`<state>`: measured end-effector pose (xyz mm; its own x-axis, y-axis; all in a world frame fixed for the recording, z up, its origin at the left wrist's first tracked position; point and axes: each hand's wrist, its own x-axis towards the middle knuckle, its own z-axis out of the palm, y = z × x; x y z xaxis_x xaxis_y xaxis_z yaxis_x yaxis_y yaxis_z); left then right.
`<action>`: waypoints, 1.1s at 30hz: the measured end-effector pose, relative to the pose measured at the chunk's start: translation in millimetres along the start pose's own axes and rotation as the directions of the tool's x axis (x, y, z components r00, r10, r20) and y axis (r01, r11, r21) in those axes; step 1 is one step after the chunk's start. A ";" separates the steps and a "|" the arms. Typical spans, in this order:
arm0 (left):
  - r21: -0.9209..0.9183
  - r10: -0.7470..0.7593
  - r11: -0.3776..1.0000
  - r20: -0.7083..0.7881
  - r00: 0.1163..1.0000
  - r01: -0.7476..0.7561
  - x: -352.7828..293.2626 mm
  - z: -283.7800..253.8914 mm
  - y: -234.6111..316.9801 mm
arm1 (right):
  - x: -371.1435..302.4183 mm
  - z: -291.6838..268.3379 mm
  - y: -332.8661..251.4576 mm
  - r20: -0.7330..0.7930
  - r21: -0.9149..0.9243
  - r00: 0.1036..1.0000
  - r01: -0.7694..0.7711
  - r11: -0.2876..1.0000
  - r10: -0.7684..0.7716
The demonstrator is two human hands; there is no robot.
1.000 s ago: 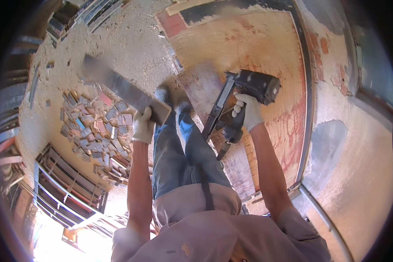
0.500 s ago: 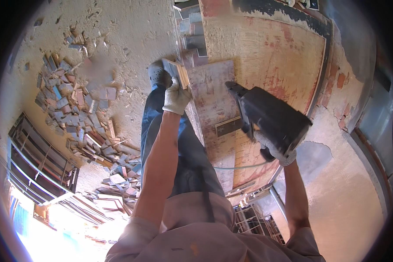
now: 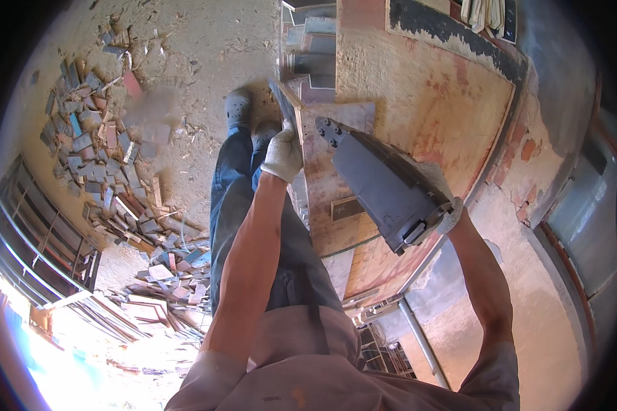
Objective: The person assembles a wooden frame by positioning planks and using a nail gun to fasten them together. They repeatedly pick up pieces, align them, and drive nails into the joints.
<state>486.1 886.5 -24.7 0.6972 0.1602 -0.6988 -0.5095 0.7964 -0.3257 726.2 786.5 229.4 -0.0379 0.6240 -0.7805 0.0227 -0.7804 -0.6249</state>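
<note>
Head cam: gloved L hand (image 3: 283,152) is closed on a board (image 3: 287,101), stood on edge at the L side of the desk (image 3: 418,103). Gloved R hand (image 3: 434,179) has the dark nail gun (image 3: 384,181) up over the desk, nose pointing twd the board, apart from it; R fingers mostly hidden. Small dark block (image 3: 347,208) lies on desk. Scrap pile (image 3: 120,164) on floor (image 3: 192,157), well L.

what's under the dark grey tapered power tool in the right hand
A stained tan wooden worktop shows around the tool, with a dark rectangular piece at its left. Whatever lies directly beneath the tool is covered.
</note>
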 end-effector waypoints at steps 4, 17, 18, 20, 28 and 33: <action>0.004 -0.025 1.000 -0.060 0.998 0.026 -6.5 13.3 -2.7 | 15.7 13.1 -5.0 -0.077 0.299 0.996 0.075 0.951 -0.055; -0.036 -0.030 0.999 -0.022 0.999 0.029 -7.2 4.5 -8.2 | 29.7 6.7 -31.0 0.021 -0.658 0.976 0.175 0.732 -0.215; -0.041 -0.029 0.999 -0.046 0.999 0.027 -7.6 7.8 -9.1 | 29.1 9.3 -32.4 -0.001 -0.599 0.975 0.176 0.781 -0.221; -0.049 -0.023 0.999 -0.093 0.995 0.018 -5.2 6.0 -9.0 | 29.6 13.7 -33.9 -0.039 -0.550 0.979 0.146 0.822 -0.199; -0.140 -0.084 0.985 0.155 0.984 0.106 1.3 -18.0 -6.8 | 34.7 13.2 -39.6 0.041 -0.750 0.996 0.085 0.656 -0.081; -0.092 -0.056 0.994 0.019 0.998 0.057 -0.8 -8.8 -8.3 | 36.7 9.9 -32.2 0.091 -0.790 0.982 0.173 0.589 -0.166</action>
<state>485.4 874.6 -27.0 0.7340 0.1265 -0.6673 -0.5129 0.7473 -0.4225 714.2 834.1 221.0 -0.1317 0.7385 -0.6613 0.7956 -0.3192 -0.5149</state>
